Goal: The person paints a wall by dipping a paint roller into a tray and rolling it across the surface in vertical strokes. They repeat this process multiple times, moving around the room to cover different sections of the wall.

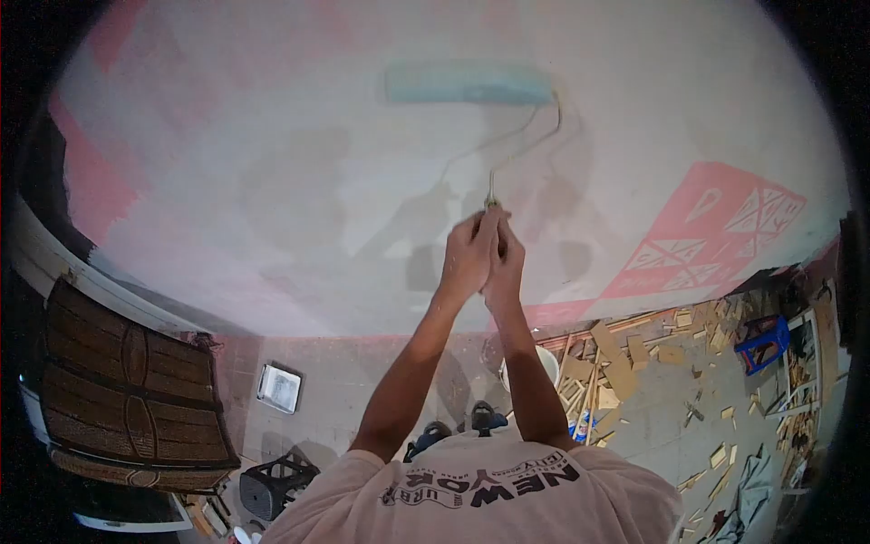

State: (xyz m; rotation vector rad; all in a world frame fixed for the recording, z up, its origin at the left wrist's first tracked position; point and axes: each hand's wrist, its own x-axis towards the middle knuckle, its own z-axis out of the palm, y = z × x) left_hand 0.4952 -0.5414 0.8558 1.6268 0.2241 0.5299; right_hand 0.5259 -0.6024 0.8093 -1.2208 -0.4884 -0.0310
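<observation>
Both of my hands are wrapped around the handle of a paint roller, and they hide most of that handle. My left hand (468, 254) and my right hand (505, 258) press against each other in front of the wall. Above them a thin wire frame bends up to the pale blue paint roller (467, 83), whose sleeve lies level against the wall. The wall (299, 181) is mostly coated whitish, with pink showing at the left edge and in a patch with white drawn figures (716, 227) at the lower right.
A paint tray (280, 388) lies on the floor at left, near a brown woven piece of furniture (136, 390) and a dark stool (272, 490). A white bucket (542, 367) stands by my right arm. Wood scraps (625, 358) and a blue stool (761, 344) are at right.
</observation>
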